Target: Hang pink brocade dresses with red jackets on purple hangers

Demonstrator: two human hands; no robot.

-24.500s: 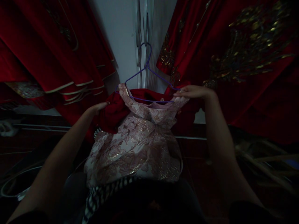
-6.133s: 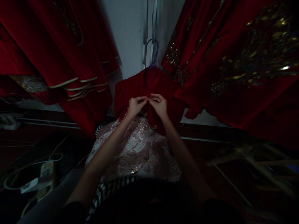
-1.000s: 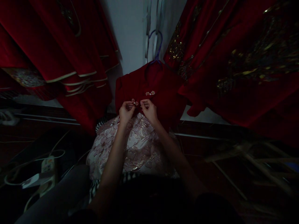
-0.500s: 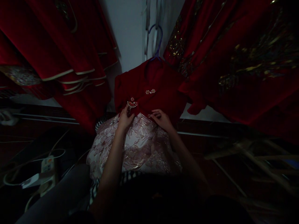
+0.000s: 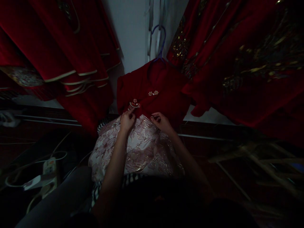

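Note:
A red top (image 5: 156, 74) hangs on a purple hanger (image 5: 162, 47) before me, its lower part meeting the pale floral brocade fabric (image 5: 140, 142) over my lap. My left hand (image 5: 128, 121) stretches its index finger to the fan-shaped beaded ornament (image 5: 135, 104) on the top's left side, while its other fingers curl loosely and appear to hold nothing. Thumb and forefinger of my right hand (image 5: 162, 122) pinch a small beaded ornament (image 5: 152, 117) at the edge between red cloth and brocade. Higher on the top sits a flower-shaped beaded ornament (image 5: 153, 93). Dim light hides finer detail.
Red garments with pale-edged hems (image 5: 83, 74) hang at left, and a red garment with gold embroidery (image 5: 258, 68) hangs at right. A power strip (image 5: 49, 169) with cables lies at lower left. Blurred wooden bars (image 5: 256, 158) stand at lower right.
My left index finger has straightened against the fan-shaped ornament, and the hand has turned slightly, showing more of the ornament's fringe. My right hand has shifted slightly left, still pinching.

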